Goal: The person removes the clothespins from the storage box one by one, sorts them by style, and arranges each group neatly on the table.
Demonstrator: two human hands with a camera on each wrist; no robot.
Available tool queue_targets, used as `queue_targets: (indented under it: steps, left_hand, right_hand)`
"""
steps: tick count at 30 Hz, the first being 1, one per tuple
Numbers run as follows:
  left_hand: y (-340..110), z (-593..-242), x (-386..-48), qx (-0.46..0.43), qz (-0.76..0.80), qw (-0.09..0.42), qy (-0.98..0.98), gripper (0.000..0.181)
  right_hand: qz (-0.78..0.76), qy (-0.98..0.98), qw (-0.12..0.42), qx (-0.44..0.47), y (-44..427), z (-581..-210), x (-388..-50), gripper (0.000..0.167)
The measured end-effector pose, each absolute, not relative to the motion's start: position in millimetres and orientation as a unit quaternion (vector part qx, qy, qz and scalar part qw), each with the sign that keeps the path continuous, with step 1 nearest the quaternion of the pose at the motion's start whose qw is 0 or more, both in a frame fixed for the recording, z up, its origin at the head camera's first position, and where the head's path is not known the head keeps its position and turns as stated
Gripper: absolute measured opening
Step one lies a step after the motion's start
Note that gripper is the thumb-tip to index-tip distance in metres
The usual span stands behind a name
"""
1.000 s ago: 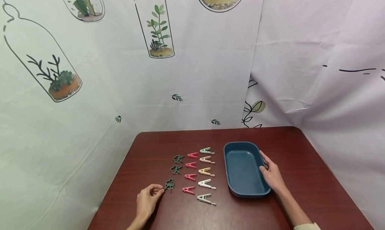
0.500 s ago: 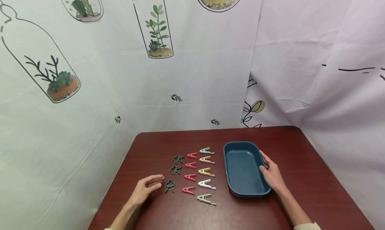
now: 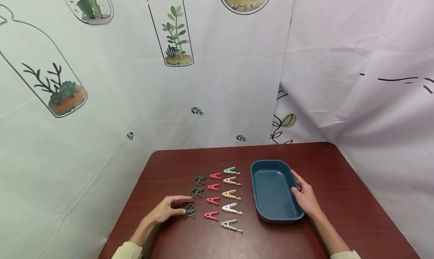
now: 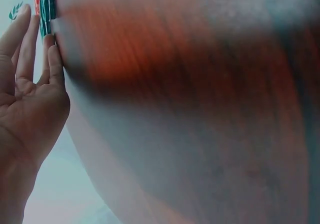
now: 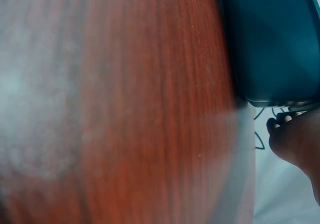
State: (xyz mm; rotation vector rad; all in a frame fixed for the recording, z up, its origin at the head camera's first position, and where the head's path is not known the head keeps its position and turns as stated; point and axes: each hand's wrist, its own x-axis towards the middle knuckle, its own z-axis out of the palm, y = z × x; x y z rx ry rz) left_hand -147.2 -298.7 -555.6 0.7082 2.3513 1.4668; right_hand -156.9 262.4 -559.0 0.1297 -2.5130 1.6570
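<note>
My left hand (image 3: 166, 209) is at the dark green looped clip (image 3: 190, 211) nearest me, thumb tip at its edge and fingers reaching above it. In the left wrist view the fingers of this hand (image 4: 30, 88) are mostly straight, with a green clip (image 4: 48, 6) just beyond the tips. On the other side, my right hand (image 3: 306, 198) grips the right rim of a blue rectangular tray (image 3: 276, 195), thumb on the rim. In the right wrist view the tray's side (image 5: 275, 43) shows, with part of the right hand (image 5: 297, 139) below it.
Two more green clips (image 3: 196, 193) lie farther back. A column of red clothespins (image 3: 213, 201) and a column of white, yellow and green clothespins (image 3: 232, 208) lie between them and the tray. All rest on a dark red-brown table (image 3: 271, 244) before a printed cloth (image 3: 217, 82).
My left hand let go of the nearest green clip, drew back with fingers spread, then moved right to it again. The right hand and tray stayed put. The view shifted slightly.
</note>
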Motion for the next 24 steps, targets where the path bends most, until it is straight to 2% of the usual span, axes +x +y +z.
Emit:
queue_targets:
  steps: [5,10,17,24]
  left_hand:
    - [-297.4,-551.0,-147.0,0.253,0.492,0.169,0.816,0.043]
    - [-295.3,-552.9,-145.0,0.239,0.464,0.16,0.838,0.041]
    - [-291.5,-560.5,-140.6,0.262,0.422,0.083,0.864,0.037]
    - [-285.5,-567.4,-132.5,0.221,0.397,0.014,0.891,0.033]
  right_hand:
    - [0.546,-0.834,0.067,0.044,262.2,-558.9,-156.6,0.066]
    - [0.544,-0.835,0.068,0.046,261.9,-559.3,-156.7,0.066]
    - [0.546,-0.835,0.063,0.042,261.3,-559.0,-156.1,0.066]
    - [0.543,-0.836,0.063,0.04,261.7,-558.2,-156.0,0.066]
